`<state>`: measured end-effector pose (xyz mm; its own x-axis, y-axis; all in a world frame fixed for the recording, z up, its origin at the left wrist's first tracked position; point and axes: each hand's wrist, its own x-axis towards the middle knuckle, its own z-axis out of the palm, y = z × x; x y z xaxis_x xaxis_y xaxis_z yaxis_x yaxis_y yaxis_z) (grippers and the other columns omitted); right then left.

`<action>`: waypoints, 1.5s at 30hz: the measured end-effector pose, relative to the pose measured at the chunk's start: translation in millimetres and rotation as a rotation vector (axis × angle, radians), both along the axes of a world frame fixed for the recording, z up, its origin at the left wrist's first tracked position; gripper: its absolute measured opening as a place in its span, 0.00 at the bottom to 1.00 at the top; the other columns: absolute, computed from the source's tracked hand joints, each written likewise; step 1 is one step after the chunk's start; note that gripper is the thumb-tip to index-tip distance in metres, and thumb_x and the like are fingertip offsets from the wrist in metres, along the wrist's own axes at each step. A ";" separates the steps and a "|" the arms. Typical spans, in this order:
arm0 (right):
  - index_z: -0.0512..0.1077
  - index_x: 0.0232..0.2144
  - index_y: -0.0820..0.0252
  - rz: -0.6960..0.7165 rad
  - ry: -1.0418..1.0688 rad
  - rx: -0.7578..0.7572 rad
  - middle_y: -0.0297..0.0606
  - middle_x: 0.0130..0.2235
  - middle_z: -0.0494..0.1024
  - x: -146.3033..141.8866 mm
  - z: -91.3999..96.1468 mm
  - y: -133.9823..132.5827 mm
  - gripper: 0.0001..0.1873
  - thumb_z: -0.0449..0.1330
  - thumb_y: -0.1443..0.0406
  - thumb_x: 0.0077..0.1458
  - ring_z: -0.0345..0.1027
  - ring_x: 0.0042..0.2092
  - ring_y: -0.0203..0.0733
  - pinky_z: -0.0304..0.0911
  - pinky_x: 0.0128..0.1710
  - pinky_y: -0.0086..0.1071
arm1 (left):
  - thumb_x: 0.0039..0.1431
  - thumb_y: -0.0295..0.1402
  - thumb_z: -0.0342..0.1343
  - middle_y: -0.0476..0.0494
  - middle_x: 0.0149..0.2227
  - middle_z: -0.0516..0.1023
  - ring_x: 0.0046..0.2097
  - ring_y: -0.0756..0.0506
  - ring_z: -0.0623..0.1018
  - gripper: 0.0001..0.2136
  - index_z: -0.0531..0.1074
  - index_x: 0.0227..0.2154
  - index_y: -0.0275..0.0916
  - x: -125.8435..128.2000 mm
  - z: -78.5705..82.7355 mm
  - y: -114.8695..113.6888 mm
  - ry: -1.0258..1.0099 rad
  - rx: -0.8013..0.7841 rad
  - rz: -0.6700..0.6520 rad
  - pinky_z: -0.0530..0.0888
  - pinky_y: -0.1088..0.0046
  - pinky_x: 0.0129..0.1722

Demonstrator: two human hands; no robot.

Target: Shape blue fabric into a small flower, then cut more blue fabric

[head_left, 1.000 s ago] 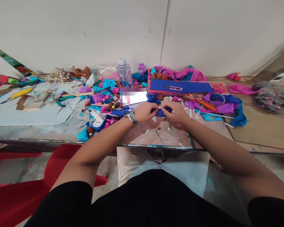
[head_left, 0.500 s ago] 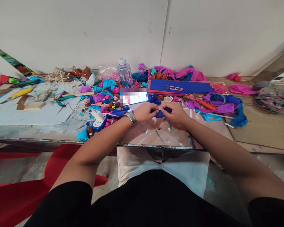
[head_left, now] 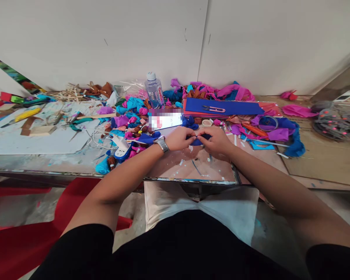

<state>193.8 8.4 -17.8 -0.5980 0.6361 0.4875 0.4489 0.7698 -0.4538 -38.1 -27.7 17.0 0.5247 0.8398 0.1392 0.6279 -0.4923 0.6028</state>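
A small piece of dark blue crepe paper (head_left: 196,142) is pinched between my two hands, just above the table's front part. My left hand (head_left: 179,139), with a metal watch at the wrist, is closed on its left side. From the right, my right hand (head_left: 215,140) grips the same piece, thumbs and fingertips nearly meeting. Fingers cover much of the paper. Just behind the hands lie a lit phone (head_left: 167,121), a bunched blue paper piece (head_left: 190,122) and a roll of tape (head_left: 206,122).
Pink thread snips (head_left: 214,108) rest on a stack of blue sheets (head_left: 239,107). A water bottle (head_left: 154,93) stands behind the phone. On the left are a white power strip (head_left: 121,149), pliers (head_left: 76,126) and a yellow cutter (head_left: 26,114). Crumpled coloured paper (head_left: 134,104) spreads along the back.
My hands stay in nearly the same place. The fingertips have shifted slightly closer together on the blue paper.
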 end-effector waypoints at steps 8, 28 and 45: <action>0.82 0.39 0.54 0.015 0.045 0.016 0.39 0.40 0.88 -2.5 4.6 -3.6 0.10 0.62 0.58 0.63 0.79 0.41 0.48 0.69 0.43 0.40 | 0.68 0.36 0.53 0.48 0.29 0.84 0.28 0.48 0.83 0.11 0.79 0.36 0.37 -0.7 -0.8 1.5 -0.047 -0.087 -0.018 0.72 0.75 0.33; 0.84 0.42 0.49 -0.004 0.063 0.068 0.38 0.44 0.89 -2.5 7.2 -7.7 0.11 0.63 0.57 0.65 0.80 0.46 0.51 0.69 0.50 0.46 | 0.60 0.26 0.51 0.43 0.29 0.85 0.29 0.48 0.85 0.11 0.80 0.35 0.33 -0.2 -1.4 5.4 -0.197 -0.275 0.033 0.74 0.79 0.29; 0.84 0.40 0.49 -0.004 0.090 0.091 0.37 0.42 0.89 -3.3 5.4 -8.3 0.09 0.63 0.58 0.63 0.81 0.44 0.50 0.70 0.49 0.46 | 0.59 0.25 0.52 0.46 0.28 0.83 0.29 0.50 0.83 0.09 0.78 0.33 0.35 -1.3 0.2 4.8 -0.236 -0.346 -0.046 0.75 0.79 0.31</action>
<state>190.6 0.1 -12.4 -0.5469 0.5889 0.5950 0.4122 0.8080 -0.4210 -39.4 -22.9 17.2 0.5504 0.8345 -0.0260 0.4349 -0.2600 0.8621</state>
